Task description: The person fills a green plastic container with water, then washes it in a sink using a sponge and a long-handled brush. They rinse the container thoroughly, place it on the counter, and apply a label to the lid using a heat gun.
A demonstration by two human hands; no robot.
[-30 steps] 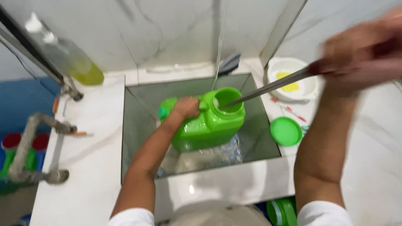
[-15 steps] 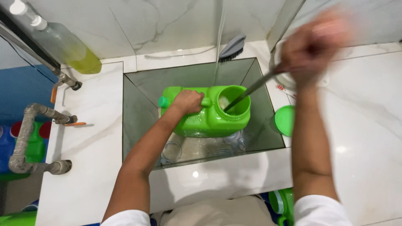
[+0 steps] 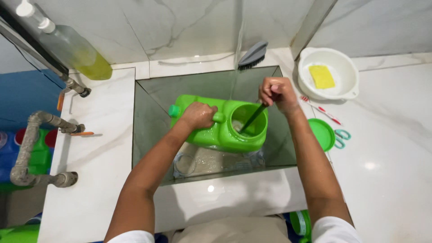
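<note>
Left hand (image 3: 198,115) closed on handle of green jug (image 3: 222,128) in sink (image 3: 148,112), right hand (image 3: 279,93) gripping dark brush handle (image 3: 253,118) inside jug mouth, green lid (image 3: 321,133) and white bowl (image 3: 344,67) beside on counter

I see a bright green jug (image 3: 220,130), a matching green lid (image 3: 322,133), a yellow sponge (image 3: 321,76) in a white bowl (image 3: 347,87), and grey-veined white marble counter (image 3: 90,153).

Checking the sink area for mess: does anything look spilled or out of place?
Nothing looks spilled or damaged. The green jug is tipped on its side in the sink, with its green lid off on the counter beside a toothbrush and scissors.
</note>
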